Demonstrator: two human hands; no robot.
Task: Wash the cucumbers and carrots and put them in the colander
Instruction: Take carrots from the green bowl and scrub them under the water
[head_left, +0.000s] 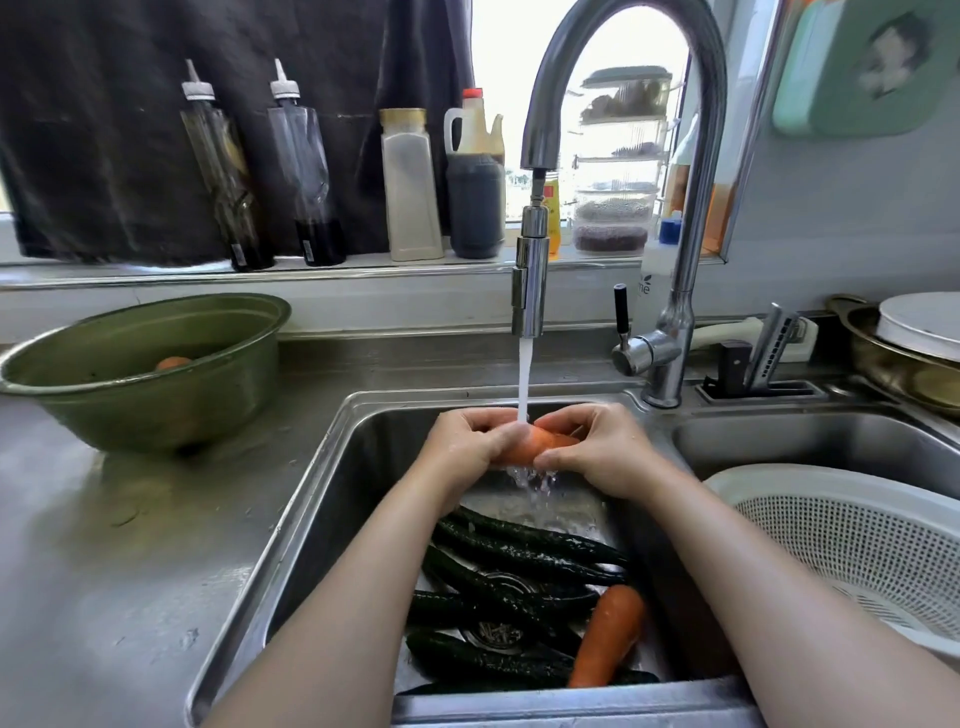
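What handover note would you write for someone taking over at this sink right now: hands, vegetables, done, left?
Left hand and right hand both grip one carrot under the running tap water.
Left basin below: several cucumbers and a second carrot.
A third carrot lies in the green bowl on the counter.
Colander, in the right basin: no vegetables visible inside.
Done: nothing placed yet. Left: finish this carrot, wash the rest, move all into the colander.

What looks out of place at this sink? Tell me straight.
A stray carrot lies in the green basin on the counter, apart from the cucumbers and the loose carrot in the sink. Nothing looks spilled or damaged.
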